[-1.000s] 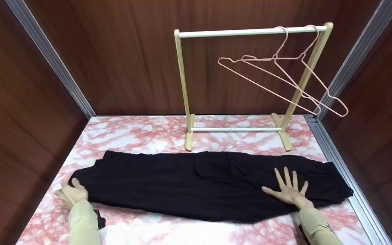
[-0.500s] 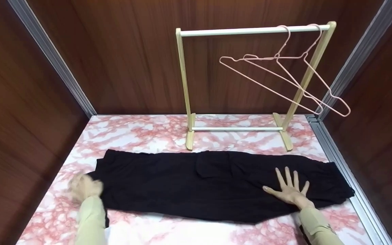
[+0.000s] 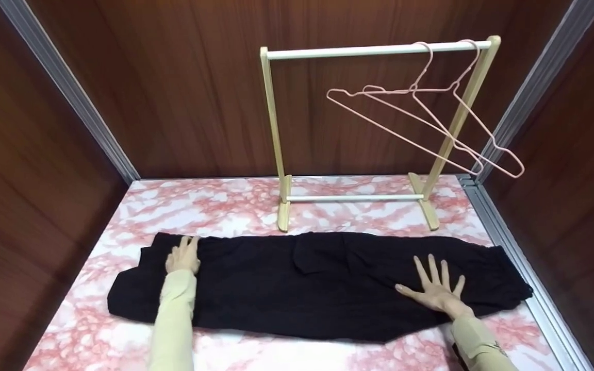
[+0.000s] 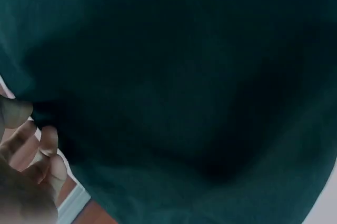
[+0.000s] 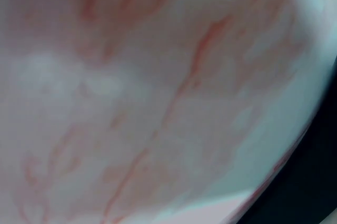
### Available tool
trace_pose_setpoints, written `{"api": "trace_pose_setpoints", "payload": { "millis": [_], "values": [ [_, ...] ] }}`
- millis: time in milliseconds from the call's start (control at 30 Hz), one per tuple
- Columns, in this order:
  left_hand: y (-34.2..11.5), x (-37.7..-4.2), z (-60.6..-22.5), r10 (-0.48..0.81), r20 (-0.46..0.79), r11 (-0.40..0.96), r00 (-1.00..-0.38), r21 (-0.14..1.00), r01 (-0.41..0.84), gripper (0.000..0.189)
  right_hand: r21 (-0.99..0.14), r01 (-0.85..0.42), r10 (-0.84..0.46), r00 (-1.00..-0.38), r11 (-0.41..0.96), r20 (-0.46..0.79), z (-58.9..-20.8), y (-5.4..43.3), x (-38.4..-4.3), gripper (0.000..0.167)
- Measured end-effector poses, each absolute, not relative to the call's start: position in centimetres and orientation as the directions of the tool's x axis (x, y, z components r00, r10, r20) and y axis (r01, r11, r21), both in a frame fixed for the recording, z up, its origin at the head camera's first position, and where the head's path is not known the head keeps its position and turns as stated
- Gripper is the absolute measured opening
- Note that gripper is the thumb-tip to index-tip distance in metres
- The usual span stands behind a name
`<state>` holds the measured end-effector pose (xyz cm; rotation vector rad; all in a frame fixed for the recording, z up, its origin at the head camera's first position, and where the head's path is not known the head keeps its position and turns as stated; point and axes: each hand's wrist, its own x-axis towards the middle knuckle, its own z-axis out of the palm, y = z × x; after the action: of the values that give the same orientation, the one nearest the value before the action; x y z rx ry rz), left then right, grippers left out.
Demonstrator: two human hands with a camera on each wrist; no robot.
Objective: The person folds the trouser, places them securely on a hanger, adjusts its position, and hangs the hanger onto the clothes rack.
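Black trousers (image 3: pixel 271 288) lie stretched sideways across the table, with a pocket flap near the middle and a gathered waistband at the right end. At their far edge, near the left end, my left hand (image 3: pixel 183 255) pinches the cloth. The left wrist view has its curled fingers (image 4: pixel 48 142) at the edge of the dark fabric (image 4: pixel 184 77). My right hand (image 3: pixel 439 293) rests flat on the trousers towards the waist, fingers spread. That hand is out of the right wrist view, where dark cloth (image 5: pixel 310 176) borders the marbled tabletop (image 5: pixel 131 108).
Behind the trousers stands a small wooden rack (image 3: pixel 271 123) with a white top rail (image 3: pixel 343 52). Two pink hangers (image 3: pixel 379 123) hang at its right end. Brown wood-grain panels (image 3: pixel 199 103) enclose the pink-and-white table (image 3: pixel 188 211) at the back and both sides.
My left hand has moved from the trousers' left end rightward and away to their far edge. The left end now lies spread out flat. My right hand stays in place.
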<state>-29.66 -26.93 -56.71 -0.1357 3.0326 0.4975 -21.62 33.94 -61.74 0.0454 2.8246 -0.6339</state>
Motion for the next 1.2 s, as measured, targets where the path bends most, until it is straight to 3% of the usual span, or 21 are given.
{"api": "trace_pose_setpoints", "payload": {
  "millis": [167,433,567,667,767,867,967,1067,1200],
  "values": [
    [-25.5,-30.1,-57.7,-0.106,-0.053,0.937,-0.993,0.328,-0.118,0.061,-0.406,0.079,-0.026,-0.969,0.910,-0.245,-62.1,33.8,-21.6,0.112],
    [-24.2,-30.8,-58.1,-0.192,0.002,0.925,-0.981,0.336,-0.180,0.034,-0.411,0.073,-0.033,-0.969,0.909,-0.246,-61.7,33.4,-21.8,0.111],
    [-23.9,-31.1,-57.8,-0.223,0.173,0.941,-0.959,0.296,-0.165,0.021,-0.417,0.070,-0.036,-0.970,0.906,-0.241,-61.4,33.3,-21.8,0.111],
    [-23.4,-31.6,-57.3,-0.194,0.356,0.963,-0.914,0.245,-0.110,0.020,-0.416,0.072,-0.033,-0.970,0.907,-0.240,-61.3,33.2,-21.8,0.112],
    [-22.9,-32.1,-56.8,-0.161,0.456,0.976,-0.876,0.206,-0.072,0.023,-0.416,0.069,-0.036,-0.970,0.907,-0.240,-61.3,33.2,-21.8,0.111],
    [-22.6,-32.2,-57.0,-0.132,0.396,0.970,-0.909,0.242,-0.036,0.031,-0.410,0.072,-0.033,-0.969,0.909,-0.243,-61.4,33.2,-21.8,0.111],
    [-22.7,-31.7,-58.0,-0.096,0.157,0.930,-0.983,0.365,-0.033,0.053,-0.419,0.075,-0.033,-0.969,0.905,-0.246,-61.4,33.2,-21.7,0.111],
    [-23.2,-30.8,-59.4,-0.078,-0.083,0.872,-0.993,0.477,-0.109,0.071,-0.430,0.074,-0.037,-0.969,0.900,-0.244,-61.3,33.2,-21.7,0.111],
    [-24.2,-29.6,-60.9,-0.107,-0.134,0.833,-0.985,0.528,-0.162,0.084,-0.422,0.072,-0.031,-0.972,0.904,-0.234,-61.7,33.5,-21.7,0.111]
  ]
}}
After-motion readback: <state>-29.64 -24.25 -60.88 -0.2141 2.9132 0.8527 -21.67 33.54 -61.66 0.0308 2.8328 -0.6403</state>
